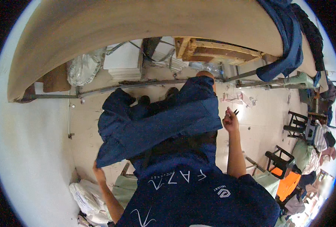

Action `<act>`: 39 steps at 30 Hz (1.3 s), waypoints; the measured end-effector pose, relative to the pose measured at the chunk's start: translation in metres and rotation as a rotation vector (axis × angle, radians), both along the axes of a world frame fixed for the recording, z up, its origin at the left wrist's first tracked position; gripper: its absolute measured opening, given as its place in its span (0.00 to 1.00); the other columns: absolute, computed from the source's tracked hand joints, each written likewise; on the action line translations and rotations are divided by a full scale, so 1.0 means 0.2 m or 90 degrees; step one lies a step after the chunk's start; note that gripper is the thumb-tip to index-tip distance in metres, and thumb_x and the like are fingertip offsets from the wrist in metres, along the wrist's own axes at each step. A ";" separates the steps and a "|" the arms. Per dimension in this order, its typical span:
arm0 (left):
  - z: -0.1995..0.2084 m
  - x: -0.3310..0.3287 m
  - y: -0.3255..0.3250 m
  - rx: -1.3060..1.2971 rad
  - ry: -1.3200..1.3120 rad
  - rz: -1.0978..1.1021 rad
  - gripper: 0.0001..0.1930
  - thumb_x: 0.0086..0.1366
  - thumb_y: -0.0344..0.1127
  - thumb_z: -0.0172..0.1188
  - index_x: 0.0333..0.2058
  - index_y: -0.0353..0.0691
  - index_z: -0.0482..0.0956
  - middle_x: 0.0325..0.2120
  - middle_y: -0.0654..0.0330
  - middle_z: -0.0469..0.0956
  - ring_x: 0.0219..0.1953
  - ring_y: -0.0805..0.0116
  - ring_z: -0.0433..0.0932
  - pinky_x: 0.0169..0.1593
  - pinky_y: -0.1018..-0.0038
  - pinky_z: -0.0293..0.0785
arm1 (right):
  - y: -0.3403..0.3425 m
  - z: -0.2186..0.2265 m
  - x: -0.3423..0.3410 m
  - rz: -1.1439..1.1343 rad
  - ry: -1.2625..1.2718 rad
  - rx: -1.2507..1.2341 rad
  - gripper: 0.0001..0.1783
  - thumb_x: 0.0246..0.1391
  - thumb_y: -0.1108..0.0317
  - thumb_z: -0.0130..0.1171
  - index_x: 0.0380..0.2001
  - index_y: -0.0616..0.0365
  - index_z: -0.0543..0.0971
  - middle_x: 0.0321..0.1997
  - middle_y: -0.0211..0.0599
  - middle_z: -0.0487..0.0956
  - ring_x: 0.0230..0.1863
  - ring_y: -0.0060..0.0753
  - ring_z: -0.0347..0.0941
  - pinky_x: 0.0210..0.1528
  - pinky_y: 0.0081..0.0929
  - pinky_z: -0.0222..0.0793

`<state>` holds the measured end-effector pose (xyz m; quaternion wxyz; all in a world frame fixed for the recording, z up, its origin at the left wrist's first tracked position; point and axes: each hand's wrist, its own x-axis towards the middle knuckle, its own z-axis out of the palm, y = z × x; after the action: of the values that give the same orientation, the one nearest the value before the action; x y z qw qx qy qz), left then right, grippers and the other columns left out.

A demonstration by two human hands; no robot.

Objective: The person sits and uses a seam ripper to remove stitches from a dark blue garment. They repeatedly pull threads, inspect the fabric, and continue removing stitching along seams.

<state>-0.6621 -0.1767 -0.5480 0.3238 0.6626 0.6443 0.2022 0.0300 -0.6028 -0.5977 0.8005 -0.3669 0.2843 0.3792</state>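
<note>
A navy garment (pixel 164 125) lies draped and folded across my lap, one long strip of it running from the lower left up to the right knee. My left hand (pixel 98 173) pinches its lower left corner and holds the cloth out. Off the garment's right end, my right hand (pixel 231 122) is closed around small thread snips (pixel 236 112); only their dark pointed tips show past the fingers.
Ahead stands a brown table (pixel 156 22) with dark blue cloth (pixel 289 41) over its right end. Beneath it are white stacks (pixel 122 62), a plastic bag (pixel 84 70), a wooden frame (pixel 221 53) and a metal bar. Black stools (pixel 280 162) and an orange crate (pixel 289 181) stand right.
</note>
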 end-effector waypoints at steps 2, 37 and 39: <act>0.13 0.01 0.09 0.058 0.255 -0.270 0.20 0.66 0.32 0.47 0.54 0.30 0.71 0.49 0.51 0.76 0.50 0.60 0.75 0.59 0.66 0.68 | 0.02 0.14 0.08 0.065 -0.037 -0.193 0.22 0.59 0.56 0.58 0.53 0.54 0.73 0.45 0.39 0.79 0.10 0.10 0.50 0.12 0.12 0.51; 0.67 1.59 0.08 0.303 0.136 -0.464 0.30 0.46 0.27 0.69 0.51 0.38 0.74 0.54 0.51 0.72 0.49 0.48 0.77 0.56 0.59 0.70 | 1.24 1.37 -0.79 0.688 -0.153 0.401 0.19 0.53 0.56 0.67 0.39 0.60 0.78 0.36 0.33 0.78 0.39 0.26 0.74 0.44 0.26 0.68; 0.45 1.49 0.14 0.276 0.153 -0.452 0.27 0.47 0.24 0.64 0.50 0.37 0.75 0.52 0.49 0.75 0.49 0.47 0.77 0.55 0.59 0.70 | 1.27 1.49 -0.84 0.793 -0.195 0.426 0.19 0.52 0.54 0.67 0.36 0.60 0.80 0.35 0.33 0.78 0.40 0.27 0.72 0.44 0.26 0.65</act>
<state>-0.3638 -0.1491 -0.4576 0.1493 0.9147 0.3523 0.1303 -0.1379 -0.3497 -0.2987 0.5363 -0.2451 -0.2242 0.7759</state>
